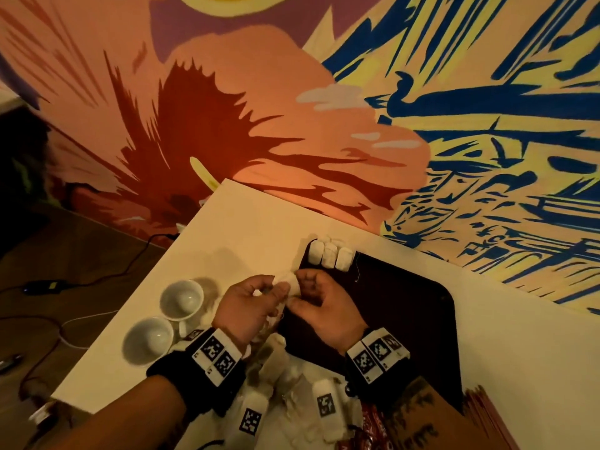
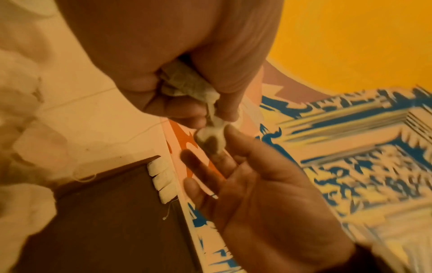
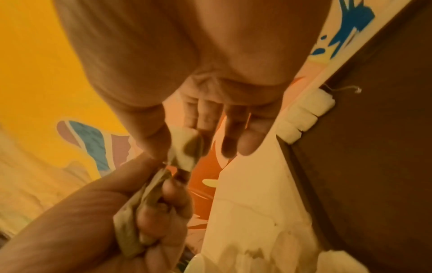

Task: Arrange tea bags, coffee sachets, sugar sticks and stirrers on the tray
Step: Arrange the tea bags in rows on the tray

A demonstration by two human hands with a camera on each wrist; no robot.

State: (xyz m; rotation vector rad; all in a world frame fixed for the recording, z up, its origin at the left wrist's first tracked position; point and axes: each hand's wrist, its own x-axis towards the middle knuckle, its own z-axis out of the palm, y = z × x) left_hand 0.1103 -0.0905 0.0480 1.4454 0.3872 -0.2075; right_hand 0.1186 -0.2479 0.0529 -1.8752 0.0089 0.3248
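- Behind the white table (image 1: 246,222) rose a painted wall of orange, red and blue, lit warm and dim
- On the table lay a dark tray (image 1: 406,306), and at its far left corner three white tea bags (image 1: 329,258) stood in a tight row, side by side and touching, with a loose string trailing onto the tray beside them
- Two white cups (image 1: 165,319) sat left of the hands, well apart from the tray; a heap of loose tea bags (image 1: 292,378) lay near the person, between the wrists
- The left hand (image 1: 250,308) was clenched round a bunch of tea bags (image 2: 187,83), fingers curled over them
- The right hand (image 1: 324,306) pinched one tea bag (image 2: 211,137) between thumb and forefinger, its other fingers loosely extended; this bag hung just at the mouth of the left fist, touching or nearly touching the bunch
- Both hands hovered over the tray's left edge, just short of the row
- The pinched bag lay nearer the row than the bunch did, and the right hand was the nearer one; the row sat beyond and slightly right of the grip
- My judgement: the bag's long axis would need to match its neighbours, and it would go next to the rightmost bag
- Sachets, sugar sticks and stirrers were not yet on the tray
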